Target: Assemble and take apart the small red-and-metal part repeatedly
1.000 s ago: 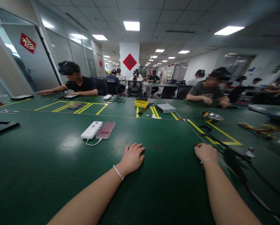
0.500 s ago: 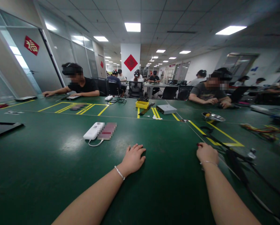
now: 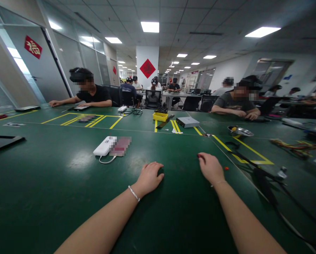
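Observation:
My left hand [image 3: 149,178] rests on the green tabletop [image 3: 89,197] with its fingers stretched out and nothing visible in them. A silver bracelet is at that wrist. To the right, my right hand [image 3: 211,168] is closed, thumb and fingers together, over the table. A small dark red thing [image 3: 199,155] shows at its fingertips; it is too small to name. Just right of this hand lies a small orange-red piece [image 3: 226,168] on the tabletop. Beyond my left hand are a white power bank [image 3: 105,145] and a blurred-out phone-like slab [image 3: 120,146], with a white cable.
Farther back stand a yellow tray [image 3: 160,116] and a grey box [image 3: 188,122]. A metal bowl [image 3: 239,131] is at the right, near black cables [image 3: 263,180] and coloured wires [image 3: 290,146]. Two people sit across the table; a dark panel [image 3: 4,144] lies at left.
My right hand has moved left, toward my left hand, with the small dark red thing at its fingertips. The orange-red piece now shows beside it. My left fingers have drawn slightly together.

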Motion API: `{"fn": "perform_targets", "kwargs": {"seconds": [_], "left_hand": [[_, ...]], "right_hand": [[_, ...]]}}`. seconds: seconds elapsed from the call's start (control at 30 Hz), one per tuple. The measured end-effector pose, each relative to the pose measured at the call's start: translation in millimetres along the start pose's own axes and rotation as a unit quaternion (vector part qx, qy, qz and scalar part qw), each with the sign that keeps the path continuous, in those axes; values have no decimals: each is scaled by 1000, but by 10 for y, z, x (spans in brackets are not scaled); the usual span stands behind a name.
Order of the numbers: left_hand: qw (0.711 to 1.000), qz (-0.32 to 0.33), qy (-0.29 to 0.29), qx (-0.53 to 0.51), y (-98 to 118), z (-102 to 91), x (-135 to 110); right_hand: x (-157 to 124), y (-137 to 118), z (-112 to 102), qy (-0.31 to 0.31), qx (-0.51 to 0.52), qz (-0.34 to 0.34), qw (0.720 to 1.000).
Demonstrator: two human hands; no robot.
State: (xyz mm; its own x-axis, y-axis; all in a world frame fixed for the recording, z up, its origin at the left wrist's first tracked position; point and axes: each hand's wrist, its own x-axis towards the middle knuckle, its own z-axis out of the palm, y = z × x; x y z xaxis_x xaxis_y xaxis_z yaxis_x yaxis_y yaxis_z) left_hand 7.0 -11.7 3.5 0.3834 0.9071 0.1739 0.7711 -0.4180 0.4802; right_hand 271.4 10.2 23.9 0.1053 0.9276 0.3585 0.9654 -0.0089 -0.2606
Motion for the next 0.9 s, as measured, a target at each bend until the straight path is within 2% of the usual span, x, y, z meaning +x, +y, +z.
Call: {"fn": "perform_targets", "kwargs": {"seconds": [0.1, 0.2, 0.3, 0.4, 0.47, 0.5, 0.57, 0.6, 0.7, 0.77, 0.83, 0.9], "left_hand": [[995, -4, 13, -102, 26, -3, 15], [983, 5, 10, -184, 29, 9, 23], [976, 25, 10, -215, -2, 39, 42], [952, 3, 10, -307, -59, 70, 87], [920, -37, 18, -390, -99, 71, 124], [906, -61, 44, -417, -116, 64, 140], [876, -96, 84, -465, -142, 41, 166], [861, -110, 98, -486, -149, 28, 174], [820, -141, 107, -544, -154, -2, 185], [800, -150, 98, -572, -151, -14, 184], [792, -151, 86, -586, -144, -25, 180], [795, -152, 72, -583, -134, -38, 172]], "right_hand": [[-154, -526, 95, -40, 46, -156, 986], [-327, -897, 216, -58, 55, -254, 964], [-430, -1053, 290, -60, 71, -303, 948], [-393, -1025, 278, -77, 106, -311, 941], [-294, -897, 224, -77, 103, -266, 955], [-231, -795, 188, -65, 83, -222, 969], [-103, -513, 108, -23, 10, -96, 995], [-49, -341, 69, -3, -33, -25, 999], [46, 215, -18, 16, -114, 172, 978], [59, 527, -40, -8, -118, 264, 957], [59, 742, -32, -40, -104, 304, 946], [69, 857, -8, -65, -86, 310, 945]]}}
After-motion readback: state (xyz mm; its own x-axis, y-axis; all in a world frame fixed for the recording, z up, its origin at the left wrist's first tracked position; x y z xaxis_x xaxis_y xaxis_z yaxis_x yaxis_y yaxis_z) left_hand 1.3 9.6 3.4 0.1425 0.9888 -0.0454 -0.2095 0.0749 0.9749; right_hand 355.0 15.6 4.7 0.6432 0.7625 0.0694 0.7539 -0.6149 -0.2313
